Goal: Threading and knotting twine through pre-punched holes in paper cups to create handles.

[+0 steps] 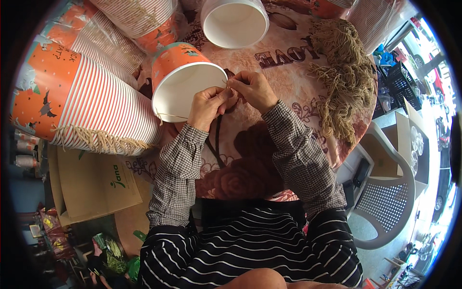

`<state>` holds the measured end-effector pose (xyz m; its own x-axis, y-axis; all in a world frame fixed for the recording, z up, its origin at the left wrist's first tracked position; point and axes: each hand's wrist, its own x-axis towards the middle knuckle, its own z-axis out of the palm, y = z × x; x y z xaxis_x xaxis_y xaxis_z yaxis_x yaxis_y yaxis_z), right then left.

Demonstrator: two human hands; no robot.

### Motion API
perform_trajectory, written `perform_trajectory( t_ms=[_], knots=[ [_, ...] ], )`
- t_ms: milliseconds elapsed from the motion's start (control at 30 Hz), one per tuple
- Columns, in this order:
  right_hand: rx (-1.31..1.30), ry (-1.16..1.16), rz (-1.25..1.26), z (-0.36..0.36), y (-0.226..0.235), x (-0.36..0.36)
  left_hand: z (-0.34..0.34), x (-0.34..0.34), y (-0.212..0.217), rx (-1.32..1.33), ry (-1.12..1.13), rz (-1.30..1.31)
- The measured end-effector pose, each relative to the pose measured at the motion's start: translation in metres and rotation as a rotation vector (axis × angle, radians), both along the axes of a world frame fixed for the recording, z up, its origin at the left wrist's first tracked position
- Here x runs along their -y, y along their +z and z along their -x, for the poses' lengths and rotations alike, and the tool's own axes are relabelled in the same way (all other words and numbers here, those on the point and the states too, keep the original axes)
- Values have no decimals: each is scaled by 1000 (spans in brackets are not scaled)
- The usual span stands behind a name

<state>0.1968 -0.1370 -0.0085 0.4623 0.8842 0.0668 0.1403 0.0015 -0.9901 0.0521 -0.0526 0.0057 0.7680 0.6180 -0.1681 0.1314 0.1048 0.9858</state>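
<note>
An orange printed paper bucket [190, 89] lies tipped on the table, its white inside facing me. A thin beige cord [173, 115] runs from the left of its rim to my left hand [208, 106], which is closed in a pinch on it. My right hand [257, 90] pinches at the right side of the rim, fingertips close to the left ones. A bit of cord shows at these fingertips, though the fingers cover most of it. To the left lies a long nested stack of the same buckets [108, 94], with cord loops [103, 137] hanging along it.
A heap of beige cords [344, 77] lies on the right of the patterned tablecloth [288, 86]. A white bucket [235, 24] stands at the back, near plastic-wrapped stacks [139, 19]. A cardboard box [98, 185] is at lower left, a grey plastic chair [385, 202] at right.
</note>
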Motion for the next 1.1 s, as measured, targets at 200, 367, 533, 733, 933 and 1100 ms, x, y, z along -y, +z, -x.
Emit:
perform_trajectory(
  t_ms=[200, 367, 533, 733, 933, 1100],
  knots=[
    [262, -93, 15, 8, -4, -3, -4, 5, -2, 38, 55, 35],
    [629, -273, -101, 20, 0, -1, -10, 7, -8, 111, 90, 30],
    [592, -298, -108, 20, -2, -1, -11, 9, -2, 115, 114, 140],
    [-151, 18, -26, 9, 6, -1, 3, -2, -2, 244, 96, 60],
    [-501, 127, -55, 16, 11, 5, 5, -9, 5, 349, 144, 159],
    [-539, 204, -59, 24, 19, 6, 3, 3, 15, 302, 190, -157]
  ],
)
